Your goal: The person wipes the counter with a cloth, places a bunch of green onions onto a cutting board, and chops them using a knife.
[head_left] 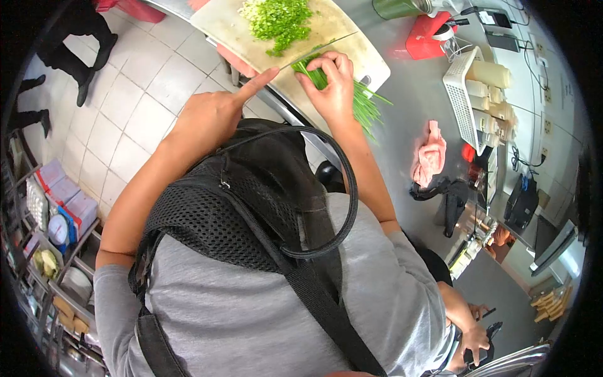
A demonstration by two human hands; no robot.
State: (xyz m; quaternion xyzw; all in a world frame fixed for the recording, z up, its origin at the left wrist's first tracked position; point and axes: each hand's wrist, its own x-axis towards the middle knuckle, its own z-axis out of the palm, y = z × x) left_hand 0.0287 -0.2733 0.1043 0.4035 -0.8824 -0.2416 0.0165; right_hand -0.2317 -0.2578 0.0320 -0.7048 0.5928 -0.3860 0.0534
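Observation:
My left hand (210,116) is closed round a knife's handle, with the index finger stretched along the top of its blade (314,52). The handle itself is hidden. The blade lies across a bunch of spring onions (365,108) on the pale cutting board (251,39). With bent fingers, my right hand (330,85) grips the bunch beside the blade, and its long green stalks stick out past the hand and the board's edge. A heap of chopped spring onions (278,22) sits on the far side of the blade.
Along the steel counter (402,151) lie a pink cloth (430,156) and a white basket (458,94) beside several containers. A red holder (427,38) stands farther back. A person's legs (78,50) show at upper left; another person's hands (474,339) are at lower right. Shelves (63,276) line the left.

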